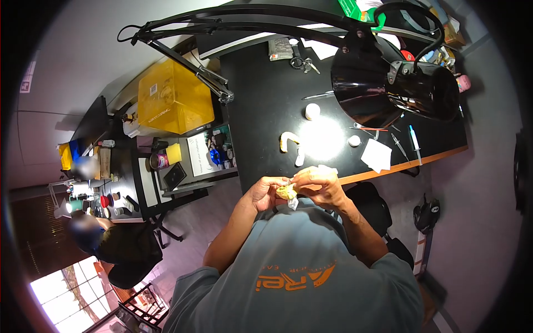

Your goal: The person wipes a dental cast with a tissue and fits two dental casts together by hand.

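my left hand and right hand grasp a yellow piece between their fingers, held in front of my grey-blue shirt, just off the near edge of a black desk. a whitish, crumpled-looking bit shows just below the piece; its exact nature i cannot tell. beyond my hands, a curved, pale arch lies on the desk beside a bright pool of light, with a small white piece near its lower end. a white round container stands just past the light, and a smaller one sits to its right, near a white sheet and a syringe. a black lamp hangs above.
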{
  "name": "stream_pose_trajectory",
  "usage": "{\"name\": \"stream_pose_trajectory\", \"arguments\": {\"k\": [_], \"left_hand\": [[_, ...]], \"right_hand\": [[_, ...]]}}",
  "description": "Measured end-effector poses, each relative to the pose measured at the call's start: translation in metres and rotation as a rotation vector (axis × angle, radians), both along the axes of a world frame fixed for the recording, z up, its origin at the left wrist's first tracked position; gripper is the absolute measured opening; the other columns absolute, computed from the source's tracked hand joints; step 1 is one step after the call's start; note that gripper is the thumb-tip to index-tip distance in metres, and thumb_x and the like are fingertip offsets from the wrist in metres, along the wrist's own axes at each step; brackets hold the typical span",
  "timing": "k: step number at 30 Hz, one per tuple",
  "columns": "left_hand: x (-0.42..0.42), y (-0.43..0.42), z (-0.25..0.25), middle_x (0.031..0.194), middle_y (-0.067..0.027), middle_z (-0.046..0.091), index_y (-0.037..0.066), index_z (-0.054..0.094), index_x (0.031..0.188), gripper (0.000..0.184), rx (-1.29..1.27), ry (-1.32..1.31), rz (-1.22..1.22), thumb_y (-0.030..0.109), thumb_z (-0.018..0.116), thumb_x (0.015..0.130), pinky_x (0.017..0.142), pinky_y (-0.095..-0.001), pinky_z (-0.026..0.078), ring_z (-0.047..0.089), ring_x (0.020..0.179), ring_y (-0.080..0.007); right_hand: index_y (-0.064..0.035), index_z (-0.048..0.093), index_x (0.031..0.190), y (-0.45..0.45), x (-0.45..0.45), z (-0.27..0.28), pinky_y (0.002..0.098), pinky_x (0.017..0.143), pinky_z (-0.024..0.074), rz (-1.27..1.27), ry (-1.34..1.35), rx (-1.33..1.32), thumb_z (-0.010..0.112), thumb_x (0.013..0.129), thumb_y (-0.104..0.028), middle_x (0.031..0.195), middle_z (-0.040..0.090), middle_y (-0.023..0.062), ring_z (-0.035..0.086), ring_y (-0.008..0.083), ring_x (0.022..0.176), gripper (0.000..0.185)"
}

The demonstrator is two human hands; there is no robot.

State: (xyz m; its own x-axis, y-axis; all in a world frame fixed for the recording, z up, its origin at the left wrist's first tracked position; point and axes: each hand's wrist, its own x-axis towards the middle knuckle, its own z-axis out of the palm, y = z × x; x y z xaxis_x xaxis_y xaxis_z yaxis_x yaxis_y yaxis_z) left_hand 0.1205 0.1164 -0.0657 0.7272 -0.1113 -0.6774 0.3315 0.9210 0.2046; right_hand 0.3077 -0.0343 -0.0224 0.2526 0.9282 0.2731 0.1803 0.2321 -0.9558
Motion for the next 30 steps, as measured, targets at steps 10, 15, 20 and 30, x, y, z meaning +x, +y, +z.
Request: {"name": "stream_pose_trajectory", "arguments": {"k": [10,15,20,30], "left_hand": [[0.004,-0.015,0.002,0.102,-0.0053,0.073,0.006,0.070,0.109,0.021,0.075,0.123,0.145,0.018,0.066,0.092,0.086,-0.0349,0.060,0.071,0.092,-0.0160],[0.004,-0.018,-0.006,0.104,-0.0047,0.074,0.008,0.071,0.107,0.020,0.097,0.102,0.138,0.022,0.068,0.093,0.086,-0.0351,0.059,0.072,0.095,-0.0153],[-0.002,-0.026,-0.021,0.103,-0.0083,0.072,-0.002,0.066,0.121,0.026,0.478,0.107,0.343,0.006,0.062,0.096,0.082,-0.0273,0.059,0.072,0.092,-0.0170],[0.006,-0.031,0.029,0.123,-0.0126,0.072,-0.008,0.067,0.126,0.025,1.161,-0.129,0.358,0.003,0.060,0.104,0.095,-0.0262,0.055,0.069,0.107,-0.0123]], "right_hand": [[-0.0063,0.076,0.101,0.002,-0.004,-0.008,0.0348,0.083,0.0590,-0.002,-0.105,-0.012,0.084,0.070,0.008,0.101,0.077,0.0082,0.073,0.0242,0.096,0.036],[-0.0051,0.076,0.101,0.007,0.000,-0.005,0.0349,0.080,0.0595,0.057,-0.094,0.016,0.086,0.068,0.006,0.098,0.078,0.0103,0.075,0.0254,0.090,0.036],[0.0011,0.075,0.109,0.004,-0.003,-0.009,0.0357,0.084,0.0585,0.045,0.006,-0.064,0.085,0.073,0.008,0.103,0.075,0.0152,0.073,0.0251,0.097,0.038],[0.0053,0.075,0.110,0.006,-0.019,-0.030,0.0307,0.087,0.0617,-0.215,0.532,-0.350,0.079,0.089,0.001,0.102,0.074,0.0119,0.073,0.0188,0.095,0.022]]}}
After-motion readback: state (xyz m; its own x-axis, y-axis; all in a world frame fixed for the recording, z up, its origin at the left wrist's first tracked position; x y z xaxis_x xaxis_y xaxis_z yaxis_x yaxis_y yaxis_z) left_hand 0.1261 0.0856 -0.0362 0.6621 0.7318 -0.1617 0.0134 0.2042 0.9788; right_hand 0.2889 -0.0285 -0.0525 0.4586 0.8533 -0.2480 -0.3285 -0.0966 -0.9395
